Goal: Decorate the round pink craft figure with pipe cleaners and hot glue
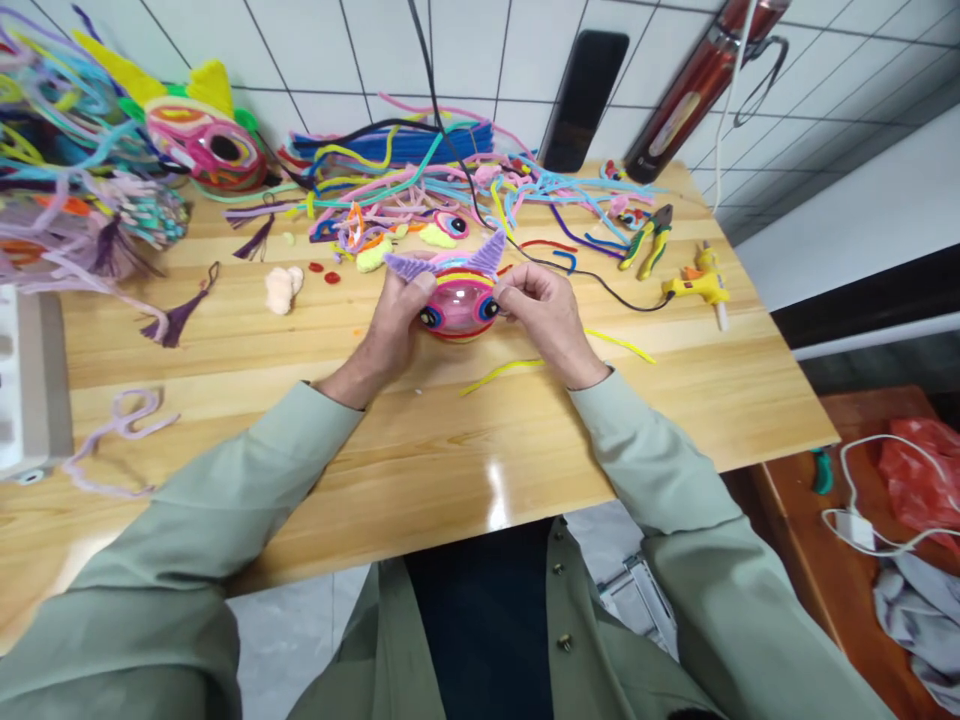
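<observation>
The toy (460, 305) is at the middle of the worktop (450, 450), between both hands; whether its underside touches the wood is hidden. The left hand (394, 325) is closed on its left edge, thumb in front, the other fingers mostly out of sight behind. The right hand (544, 315) has its grip narrowed to a pinch on the opposite edge, beside an eye; its curled fingers hide whether anything small lies between the tips. The toy has a glossy, clear rounded front over pink, 2 fuzzy purple horns and 2 blue-ringed eyes. Under the right wrist, yellow stem (626, 346) shows at either side, its middle covered, so I cannot tell if it is 1 length or 2. Behind lies a tangle of fuzzy stems (390, 145), too jumbled to separate. At far left, a heap of lilac and blue strands (45, 150) is blurred and cut off, beside a horned mask (202, 150); a white box (52, 390) is also cropped. A silky purple tassel (180, 318) lies flat. A dark, smooth phone (585, 100) leans on the tiles (315, 50) near a shiny red flask (690, 95), its top cut off. Pliers (649, 245) and a yellow glue gun (701, 287) lie at right.
</observation>
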`<state>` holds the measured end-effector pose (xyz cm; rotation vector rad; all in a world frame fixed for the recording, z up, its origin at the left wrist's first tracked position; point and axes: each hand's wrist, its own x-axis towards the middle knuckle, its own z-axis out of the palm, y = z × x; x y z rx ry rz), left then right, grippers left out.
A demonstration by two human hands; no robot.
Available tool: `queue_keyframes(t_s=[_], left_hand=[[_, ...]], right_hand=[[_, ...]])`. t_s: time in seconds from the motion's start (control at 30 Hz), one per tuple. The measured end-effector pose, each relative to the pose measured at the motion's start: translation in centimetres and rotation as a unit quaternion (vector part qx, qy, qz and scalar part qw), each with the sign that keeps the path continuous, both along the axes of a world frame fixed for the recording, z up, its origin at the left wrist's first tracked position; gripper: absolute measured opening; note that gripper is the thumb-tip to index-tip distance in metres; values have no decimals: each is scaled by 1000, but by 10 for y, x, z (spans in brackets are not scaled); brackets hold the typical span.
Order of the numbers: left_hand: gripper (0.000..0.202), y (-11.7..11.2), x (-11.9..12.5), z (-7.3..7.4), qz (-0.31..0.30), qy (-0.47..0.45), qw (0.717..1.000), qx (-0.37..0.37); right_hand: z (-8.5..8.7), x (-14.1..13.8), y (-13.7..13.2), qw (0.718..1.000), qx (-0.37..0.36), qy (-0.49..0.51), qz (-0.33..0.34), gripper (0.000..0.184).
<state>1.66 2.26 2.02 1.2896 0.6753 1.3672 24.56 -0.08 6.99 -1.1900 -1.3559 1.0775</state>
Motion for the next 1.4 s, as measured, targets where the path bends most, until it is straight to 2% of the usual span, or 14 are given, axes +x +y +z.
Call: queue_keyframes(t_s=[0.2, 0.4, 0.73, 0.83, 1.03, 1.23, 1.4], left_hand=[[82, 1, 5, 11, -7, -7, 1000, 1], [77, 4, -3, 3, 9, 21, 1000, -19], [81, 9, 0, 0, -20, -3, 999, -38], [76, 7, 3, 2, -34, -31, 998, -39], [45, 8, 2, 4, -65, -60, 995, -45], [51, 12, 3, -1, -43, -55, 996, -56], [59, 11, 2, -2, -58, -44, 996, -48]], right_hand=[[1, 1, 0, 1000, 0, -5, -5, 30], [5, 0, -3, 1000, 1, -7, -13, 28], [3, -1, -3, 1000, 0, -21, -15, 35], [4, -1, -3, 1000, -6, -23, -21, 30], [5, -2, -3, 999, -9, -15, -30, 28], [3, -2, -3, 999, -15, -21, -31, 31], [4, -2, -3, 1000, -7, -12, -26, 31]])
